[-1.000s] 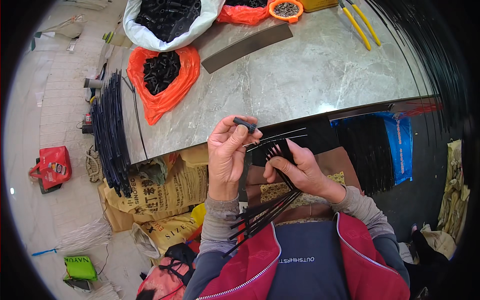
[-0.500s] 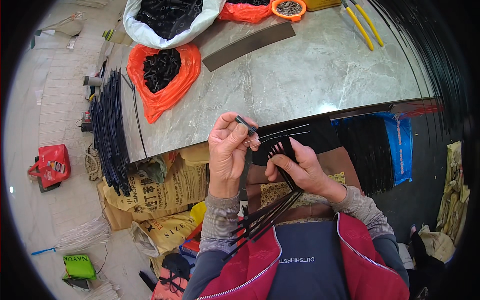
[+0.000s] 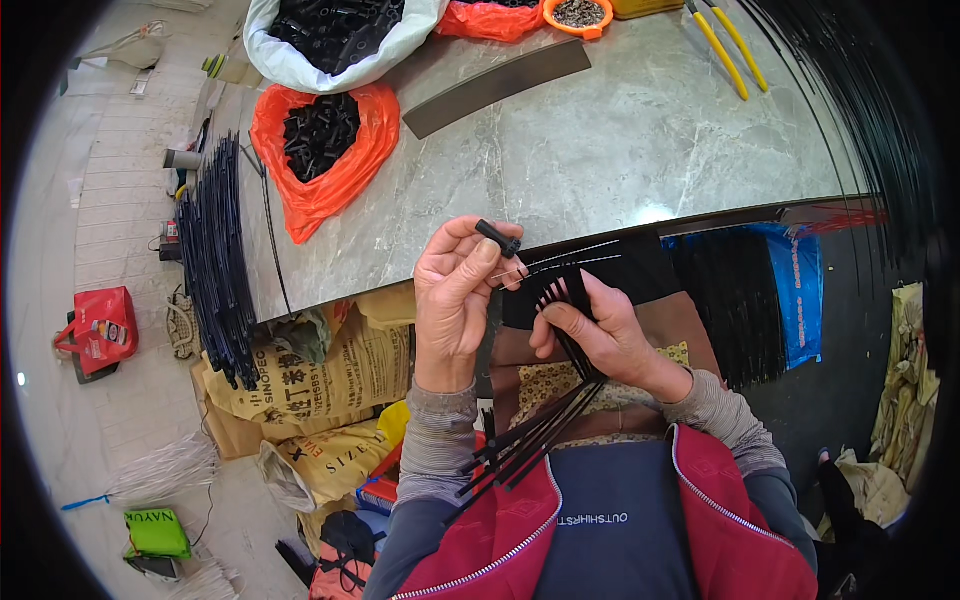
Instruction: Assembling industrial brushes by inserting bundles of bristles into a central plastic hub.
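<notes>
My left hand (image 3: pixel 455 290), just off the table's front edge, pinches a small black tubular plastic fitting (image 3: pixel 493 236) between thumb and fingers. Close to its fingertips, two thin shiny wires or rod ends (image 3: pixel 590 254) stretch toward the right; where they begin is hard to make out. In my right hand (image 3: pixel 602 325) is a bundle of thin black rods (image 3: pixel 530 435), fanned between the fingers, their lower ends hanging down to the left across my lap. The hands are close together but apart.
On the grey stone-look table (image 3: pixel 640 130) stand an orange bag (image 3: pixel 370 150) and a white bag (image 3: pixel 420 45) of black fittings. A dark flat strip (image 3: pixel 500 88), an orange dish of small metal bits (image 3: pixel 580 14) and yellow-handled pliers (image 3: pixel 722 50) lie farther back. Black rod bundles (image 3: pixel 220 260) flank it.
My left hand has shifted up slightly, and the black fitting now stands farther out from the fingertips. My right hand keeps its hold on the rods almost unmoved.
</notes>
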Tool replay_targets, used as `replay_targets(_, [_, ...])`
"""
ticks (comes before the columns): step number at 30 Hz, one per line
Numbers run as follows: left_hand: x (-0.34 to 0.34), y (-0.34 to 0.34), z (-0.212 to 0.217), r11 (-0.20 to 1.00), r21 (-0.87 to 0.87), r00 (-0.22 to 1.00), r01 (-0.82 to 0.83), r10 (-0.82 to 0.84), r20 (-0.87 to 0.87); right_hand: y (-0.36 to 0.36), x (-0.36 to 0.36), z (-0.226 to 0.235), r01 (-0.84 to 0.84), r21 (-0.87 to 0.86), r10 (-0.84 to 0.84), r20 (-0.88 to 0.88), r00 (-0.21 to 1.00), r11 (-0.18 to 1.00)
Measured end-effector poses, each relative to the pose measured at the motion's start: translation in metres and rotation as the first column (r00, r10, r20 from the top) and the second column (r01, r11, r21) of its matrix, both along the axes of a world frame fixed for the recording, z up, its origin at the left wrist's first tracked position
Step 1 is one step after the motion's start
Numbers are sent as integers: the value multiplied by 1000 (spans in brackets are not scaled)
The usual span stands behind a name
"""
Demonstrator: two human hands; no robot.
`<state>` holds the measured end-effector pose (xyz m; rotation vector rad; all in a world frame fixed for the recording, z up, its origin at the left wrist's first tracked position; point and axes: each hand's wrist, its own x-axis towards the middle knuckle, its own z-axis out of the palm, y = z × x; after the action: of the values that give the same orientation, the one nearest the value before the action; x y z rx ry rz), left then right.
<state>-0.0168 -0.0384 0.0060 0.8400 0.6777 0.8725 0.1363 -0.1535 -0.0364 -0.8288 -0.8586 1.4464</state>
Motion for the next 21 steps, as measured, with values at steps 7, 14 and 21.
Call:
replay_targets(7, [2, 1, 3, 1000, 5, 1000, -1, 1, -15, 0, 0, -4, 5, 15, -5, 9, 1000, 1000])
replay_targets(14, [0, 1, -4, 1000, -9, 1000, 11, -11, -6, 1, 0, -6, 8, 8, -8, -14, 1000, 1000])
replay_targets(21, [-1, 2, -4, 999, -30, 1000, 24, -24, -6, 1, -1, -7, 6, -4, -7, -43, 999, 1000])
